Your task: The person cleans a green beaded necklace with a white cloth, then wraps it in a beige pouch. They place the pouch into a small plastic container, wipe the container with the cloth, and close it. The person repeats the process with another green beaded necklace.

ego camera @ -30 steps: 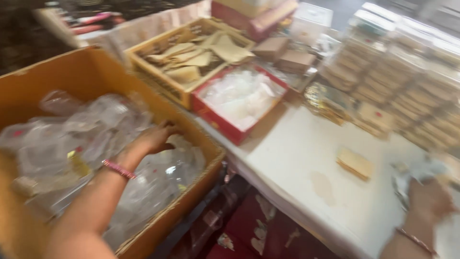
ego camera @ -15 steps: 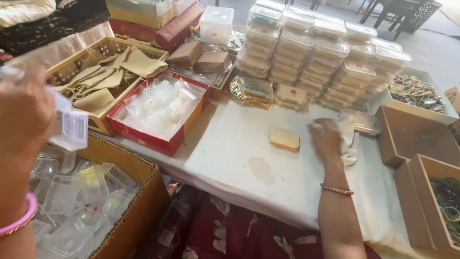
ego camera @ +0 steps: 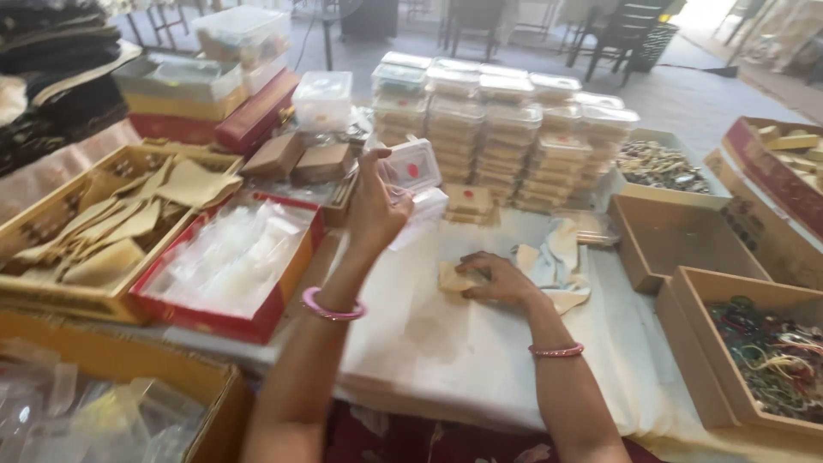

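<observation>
Your left hand [ego camera: 375, 208] is raised above the table, fingers closed around a small clear plastic box [ego camera: 411, 171] with its lid hinged open and a red spot showing on it; the box sits tilted in your grip, up in the air between the red tray and the stacks of containers; a pink bangle [ego camera: 333, 307] rings that wrist. Your right hand [ego camera: 500, 279] lies palm down on the white table cover [ego camera: 480, 360], fingers curled over a small tan pad [ego camera: 453, 277] and pressing on it; whether you grip the pad or merely rest on it you cannot tell from here; just beside that hand, to its right, lies a crumpled cream cloth [ego camera: 555, 261]. To your left stands a red tray [ego camera: 225, 273] full of clear plastic bags, and beyond it a yellow tray [ego camera: 103, 231] of tan paper pieces; behind the raised box rise stacks of lidded clear containers [ego camera: 506, 137]; on your right sit an empty brown box [ego camera: 677, 242] and another brown box [ego camera: 763, 351] holding coloured bangles and beads.
</observation>
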